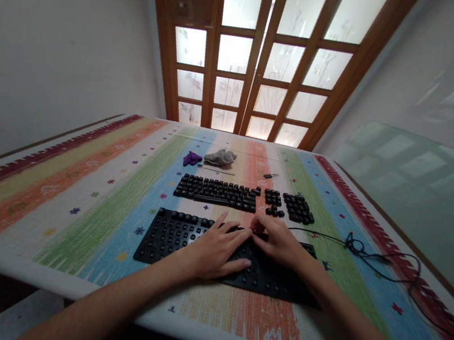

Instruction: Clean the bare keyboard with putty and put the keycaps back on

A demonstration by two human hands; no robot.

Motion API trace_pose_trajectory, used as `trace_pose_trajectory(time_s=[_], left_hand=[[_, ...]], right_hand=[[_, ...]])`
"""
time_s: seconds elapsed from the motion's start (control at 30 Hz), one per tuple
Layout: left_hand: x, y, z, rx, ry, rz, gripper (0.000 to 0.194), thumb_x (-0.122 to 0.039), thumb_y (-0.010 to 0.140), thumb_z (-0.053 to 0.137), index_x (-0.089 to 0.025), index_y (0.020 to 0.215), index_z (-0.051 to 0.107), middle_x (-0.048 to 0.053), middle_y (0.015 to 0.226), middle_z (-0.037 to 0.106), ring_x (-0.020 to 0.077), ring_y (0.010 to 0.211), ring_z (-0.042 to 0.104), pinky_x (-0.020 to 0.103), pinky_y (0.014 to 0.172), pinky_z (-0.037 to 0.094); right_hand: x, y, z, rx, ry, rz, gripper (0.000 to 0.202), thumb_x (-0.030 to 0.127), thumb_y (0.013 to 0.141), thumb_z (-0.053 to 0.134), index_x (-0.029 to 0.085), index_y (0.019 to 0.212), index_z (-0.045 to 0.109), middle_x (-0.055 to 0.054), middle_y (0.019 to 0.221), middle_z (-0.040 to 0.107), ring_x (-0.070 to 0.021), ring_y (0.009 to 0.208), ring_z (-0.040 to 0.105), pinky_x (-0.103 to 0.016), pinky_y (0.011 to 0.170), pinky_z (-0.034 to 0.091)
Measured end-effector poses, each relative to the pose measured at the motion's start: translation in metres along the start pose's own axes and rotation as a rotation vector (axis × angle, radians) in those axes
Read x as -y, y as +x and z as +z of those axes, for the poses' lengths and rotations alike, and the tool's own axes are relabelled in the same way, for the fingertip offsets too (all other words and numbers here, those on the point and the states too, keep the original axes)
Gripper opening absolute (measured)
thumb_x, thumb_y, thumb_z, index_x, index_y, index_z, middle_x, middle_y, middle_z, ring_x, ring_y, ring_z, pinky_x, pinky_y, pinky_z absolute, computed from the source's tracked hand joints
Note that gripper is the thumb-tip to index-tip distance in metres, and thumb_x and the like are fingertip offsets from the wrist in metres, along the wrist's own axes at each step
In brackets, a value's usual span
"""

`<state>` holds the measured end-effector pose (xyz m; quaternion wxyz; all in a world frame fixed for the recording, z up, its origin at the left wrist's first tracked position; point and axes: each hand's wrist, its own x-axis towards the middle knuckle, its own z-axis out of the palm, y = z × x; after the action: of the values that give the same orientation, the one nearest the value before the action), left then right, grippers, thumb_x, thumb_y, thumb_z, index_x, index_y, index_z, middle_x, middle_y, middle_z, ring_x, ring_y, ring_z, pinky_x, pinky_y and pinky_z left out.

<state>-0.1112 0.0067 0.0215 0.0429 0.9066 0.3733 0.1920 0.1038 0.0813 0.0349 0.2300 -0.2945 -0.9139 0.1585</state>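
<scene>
A black keyboard lies in front of me, most of its visible left part showing bare switches, with several keycaps on its top row. My left hand rests across the middle of it, fingers spread. At the keyboard's top edge, right of centre, my right hand has thumb and fingers pinched together close to my left fingertips. What sits in that pinch is hidden. Just beyond the keyboard, loose black keycaps are laid out in keyboard order, with a number-pad group at the right.
Farther back lie a purple cloth, a grey cloth, a thin rod and a small dark tool with wire ends. The keyboard's cable coils to the right on the striped tablecloth.
</scene>
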Motion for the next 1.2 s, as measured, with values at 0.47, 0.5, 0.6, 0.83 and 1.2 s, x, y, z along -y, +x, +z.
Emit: trace_pose_trajectory(time_s=[0.47, 0.5, 0.6, 0.83, 1.2], left_hand=[[-0.003, 0.0, 0.003, 0.029, -0.026, -0.005, 0.065, -0.055, 0.101, 0.043, -0.009, 0.146, 0.038, 0.017, 0.148, 0.052, 0.0261, 0.145, 0.039, 0.047, 0.126, 0.01], [-0.003, 0.0, 0.003, 0.031, -0.029, -0.009, 0.064, -0.054, 0.101, 0.043, -0.009, 0.145, 0.039, 0.017, 0.146, 0.054, 0.0259, 0.144, 0.041, 0.047, 0.126, 0.009], [-0.002, -0.001, 0.003, 0.036, -0.038, -0.008, 0.061, -0.053, 0.102, 0.044, -0.01, 0.145, 0.04, 0.016, 0.143, 0.057, 0.0257, 0.142, 0.044, 0.048, 0.127, 0.008], [0.003, -0.006, 0.003, 0.034, -0.066, 0.021, 0.061, -0.053, 0.103, 0.041, -0.012, 0.149, 0.036, 0.013, 0.152, 0.048, 0.0247, 0.148, 0.035, 0.047, 0.127, 0.007], [0.002, -0.003, 0.0, 0.045, -0.105, -0.014, 0.061, -0.055, 0.104, 0.038, -0.014, 0.149, 0.035, 0.014, 0.15, 0.051, 0.0233, 0.146, 0.039, 0.046, 0.126, 0.012]], right_hand=[[-0.03, 0.032, -0.023, 0.14, 0.071, 0.028, 0.008, 0.022, 0.082, 0.062, 0.02, 0.087, 0.068, -0.004, 0.085, 0.07, -0.0173, 0.076, 0.062, -0.028, 0.07, 0.047], [-0.038, 0.037, -0.025, 0.081, 0.026, 0.048, 0.012, 0.019, 0.081, 0.06, 0.02, 0.087, 0.07, -0.004, 0.085, 0.07, -0.0177, 0.077, 0.062, -0.028, 0.072, 0.047], [-0.066, 0.054, -0.026, -0.067, -0.122, 0.119, 0.021, 0.011, 0.077, 0.056, 0.019, 0.088, 0.072, -0.005, 0.085, 0.072, -0.02, 0.081, 0.063, -0.031, 0.078, 0.047], [-0.112, 0.082, -0.02, -0.009, -0.423, 0.214, 0.032, 0.008, 0.08, 0.053, 0.015, 0.102, 0.076, -0.012, 0.109, 0.074, -0.0269, 0.106, 0.061, -0.037, 0.098, 0.042], [-0.127, 0.103, -0.022, 0.218, -0.488, 0.259, 0.037, 0.01, 0.081, 0.05, 0.018, 0.103, 0.079, -0.008, 0.1, 0.078, -0.0235, 0.097, 0.067, -0.035, 0.097, 0.04]])
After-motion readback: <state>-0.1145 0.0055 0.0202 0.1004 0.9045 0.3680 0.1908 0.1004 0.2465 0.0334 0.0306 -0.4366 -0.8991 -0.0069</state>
